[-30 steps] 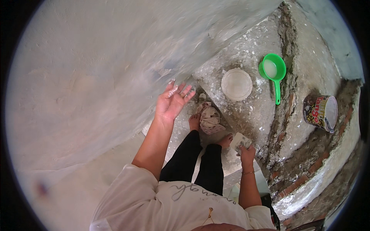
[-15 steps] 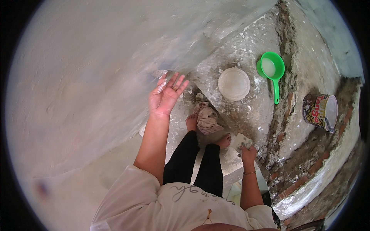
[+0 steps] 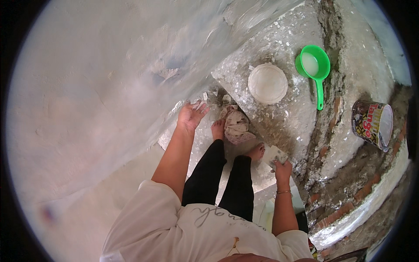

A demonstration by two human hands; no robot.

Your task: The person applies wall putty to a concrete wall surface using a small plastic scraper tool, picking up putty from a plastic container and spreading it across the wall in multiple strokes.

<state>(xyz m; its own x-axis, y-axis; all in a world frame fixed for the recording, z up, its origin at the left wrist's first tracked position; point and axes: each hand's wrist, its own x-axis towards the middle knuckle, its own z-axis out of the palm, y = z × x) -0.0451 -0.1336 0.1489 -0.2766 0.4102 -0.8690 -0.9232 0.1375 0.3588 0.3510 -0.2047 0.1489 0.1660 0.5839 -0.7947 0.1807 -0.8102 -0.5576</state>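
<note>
A person's left hand [image 3: 190, 115] lies open, fingers spread, palm flat against a pale plastered wall [image 3: 96, 87] low down near the floor. The right hand [image 3: 282, 168] hangs at the side, closed around a flat, plaster-caked scraper [image 3: 273, 156] whose blade points toward the ground beside the right foot. Bare feet stand on a splattered concrete floor [image 3: 279, 118], with a crumpled, stained rag [image 3: 236, 124] lying between them and the wall's base. Beyond the rag sits a round white bowl [image 3: 267, 83], and just beside it a green scoop [image 3: 315, 65] holding whitish liquid, its handle pointing back toward the person. Well apart to the right, a tin can [image 3: 373, 124] lies on its side among rubble and exposed brick.
</note>
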